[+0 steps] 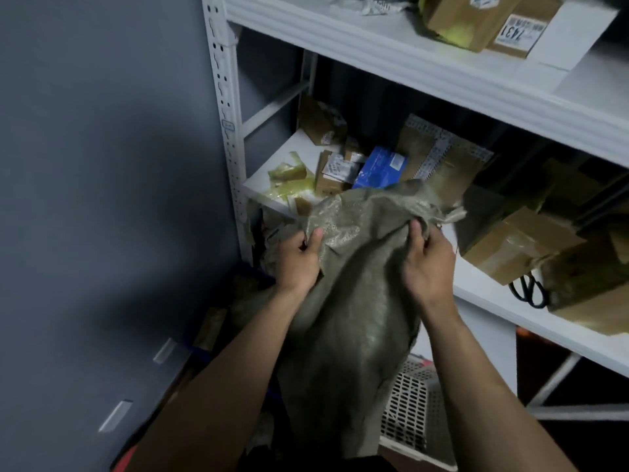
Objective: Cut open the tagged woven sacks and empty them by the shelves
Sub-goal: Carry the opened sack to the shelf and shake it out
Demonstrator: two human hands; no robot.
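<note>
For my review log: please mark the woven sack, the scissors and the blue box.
woven sack [343,318], head view, middle of the hanging cloth.
scissors [527,285], head view, where the black handle loops meet.
blue box [381,166], head view, its top face.

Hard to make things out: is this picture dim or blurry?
Head view: dim overall, grey wall in shadow; woven sack, left hand and right hand fairly sharp; cardboard boxes at right smeared by blur; upper shelf edge brightest.
</note>
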